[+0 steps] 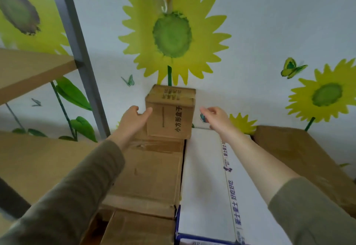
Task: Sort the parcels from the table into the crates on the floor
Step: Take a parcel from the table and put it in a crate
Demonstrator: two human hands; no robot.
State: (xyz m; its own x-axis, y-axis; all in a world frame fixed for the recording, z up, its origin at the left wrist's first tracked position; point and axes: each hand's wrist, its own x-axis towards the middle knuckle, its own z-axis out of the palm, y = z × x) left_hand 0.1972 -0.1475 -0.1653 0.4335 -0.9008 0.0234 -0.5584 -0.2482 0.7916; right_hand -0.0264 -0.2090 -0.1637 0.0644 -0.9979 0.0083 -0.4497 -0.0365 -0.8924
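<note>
The rear wall point(269, 23) is pale blue-white, printed with yellow sunflowers. The largest sunflower point(173, 32) sits at centre, with a clear adhesive hook point(165, 2) fixed on its upper petals. A green butterfly point(291, 68) is printed to its right. At left, a grey metal upright point(77, 42) meets a tan shelf board point(28, 69). Lighting is soft and even.

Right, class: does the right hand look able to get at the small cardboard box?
Probably yes: the right hand is open just right of the small cardboard box, apart from it, nothing between; the left hand touches its left edge.
</note>
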